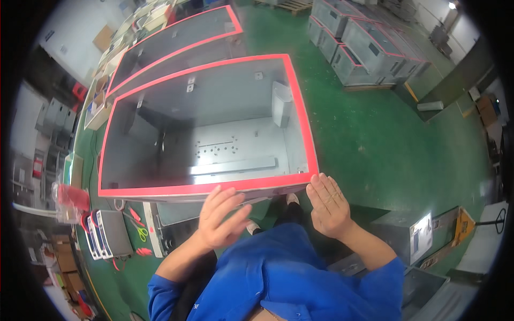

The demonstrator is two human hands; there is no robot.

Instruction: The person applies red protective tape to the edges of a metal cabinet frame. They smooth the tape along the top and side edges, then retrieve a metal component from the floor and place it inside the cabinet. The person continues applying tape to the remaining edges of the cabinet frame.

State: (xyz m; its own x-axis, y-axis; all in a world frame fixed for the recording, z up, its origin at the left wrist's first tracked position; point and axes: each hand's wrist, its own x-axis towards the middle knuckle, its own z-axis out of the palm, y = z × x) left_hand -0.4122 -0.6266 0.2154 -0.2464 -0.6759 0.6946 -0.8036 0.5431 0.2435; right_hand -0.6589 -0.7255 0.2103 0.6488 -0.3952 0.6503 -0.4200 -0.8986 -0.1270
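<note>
the big grey metal box (230,104) stood right in front of the person, its open side facing up and a red strip (209,188) running around its rim. the left hand (222,220) was at the near edge, fingers loosely spread and bent a little, with nothing visible in its grip; whether the fingertips met the strip or hung just off it, i could not tell. the right hand (329,208) was at the near right corner, fingers almost straight and close together, also with nothing visible in it; its palm was turned out of sight, and contact with the corner was unclear.

inside the box, the left part sank into dark shadow, so its fittings were hard to make out. a pale bar (233,165) and a group of small holes (217,147) showed better in the light. the near wall's outer face was seen only as a thin, steep sliver.

behind it, a second red-rimmed box (176,38) was partly covered by the first. the blue coat (273,262) ran off the lower edge and hid most of the legs; only the shoes (292,198) peeked out. green-handled scissors (142,233) lay at the left. farther back at the right, stacked boxes (369,48) overlapped, their number uncertain. the black surround swallowed the corners of the view.
</note>
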